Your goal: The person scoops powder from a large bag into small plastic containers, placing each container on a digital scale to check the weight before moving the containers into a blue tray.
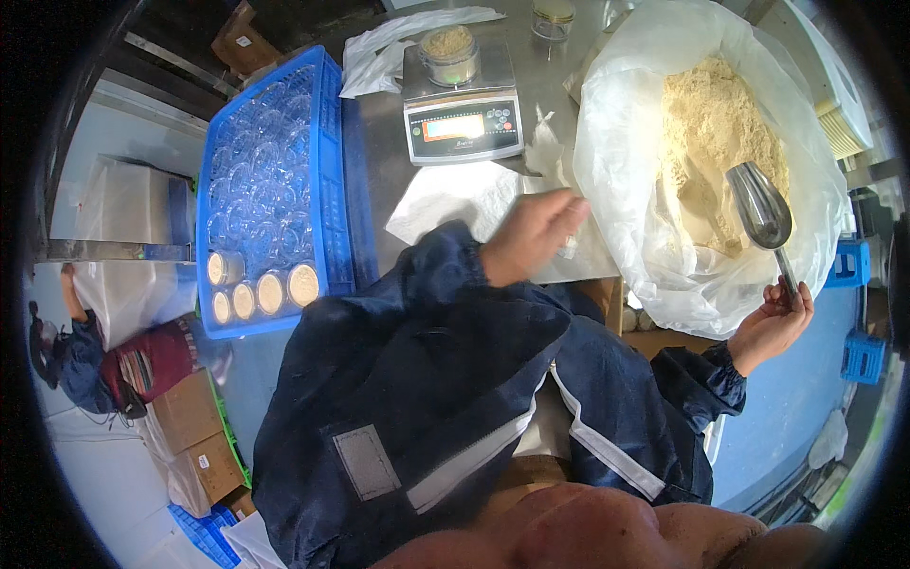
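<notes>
My right hand [773, 323] grips the handle of a metal scoop [762, 208] over a large clear plastic bag [618, 142]. Pale yellow powder [721, 121] lies inside the bag, with a hollow in it. My left hand [532, 235] hovers blurred above crumpled white paper [455, 195]; whether anything is in its fingers cannot be told. Beyond it stands a digital scale [462, 128] with a lit display. On its metal pan sits a clear round jar [451, 60] heaped with powder.
At the left, a blue plastic crate [330, 185] holds many clear jars [263, 156] and several powder-filled ones [270, 293]. Another lidded jar [553, 20] stands at the table's back. A person [85, 348] is beside cardboard boxes [188, 412] at far left.
</notes>
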### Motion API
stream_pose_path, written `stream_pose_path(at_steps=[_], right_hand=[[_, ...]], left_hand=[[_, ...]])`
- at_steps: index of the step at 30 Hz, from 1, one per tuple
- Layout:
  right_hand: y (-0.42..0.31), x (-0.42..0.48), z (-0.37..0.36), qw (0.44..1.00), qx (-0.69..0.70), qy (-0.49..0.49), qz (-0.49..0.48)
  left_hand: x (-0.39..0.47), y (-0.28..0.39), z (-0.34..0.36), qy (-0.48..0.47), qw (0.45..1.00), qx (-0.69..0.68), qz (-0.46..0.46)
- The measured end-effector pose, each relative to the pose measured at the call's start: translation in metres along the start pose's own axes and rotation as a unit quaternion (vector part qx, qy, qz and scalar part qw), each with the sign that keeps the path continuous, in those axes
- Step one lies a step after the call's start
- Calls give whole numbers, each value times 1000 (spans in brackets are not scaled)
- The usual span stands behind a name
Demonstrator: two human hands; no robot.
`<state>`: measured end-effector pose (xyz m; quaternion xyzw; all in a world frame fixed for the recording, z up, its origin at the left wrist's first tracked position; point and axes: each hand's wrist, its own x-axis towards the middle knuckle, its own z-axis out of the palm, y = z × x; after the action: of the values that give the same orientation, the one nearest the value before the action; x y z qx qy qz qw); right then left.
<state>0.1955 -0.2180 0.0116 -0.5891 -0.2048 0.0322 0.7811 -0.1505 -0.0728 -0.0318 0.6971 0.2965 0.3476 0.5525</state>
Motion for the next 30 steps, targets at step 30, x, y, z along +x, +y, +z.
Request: stream_pose_path(at_steps=[30], right_hand=[[-23, -53, 137, 958, 170, -220, 70]], left_hand=[[-26, -76, -49, 256, 944, 204, 51]])
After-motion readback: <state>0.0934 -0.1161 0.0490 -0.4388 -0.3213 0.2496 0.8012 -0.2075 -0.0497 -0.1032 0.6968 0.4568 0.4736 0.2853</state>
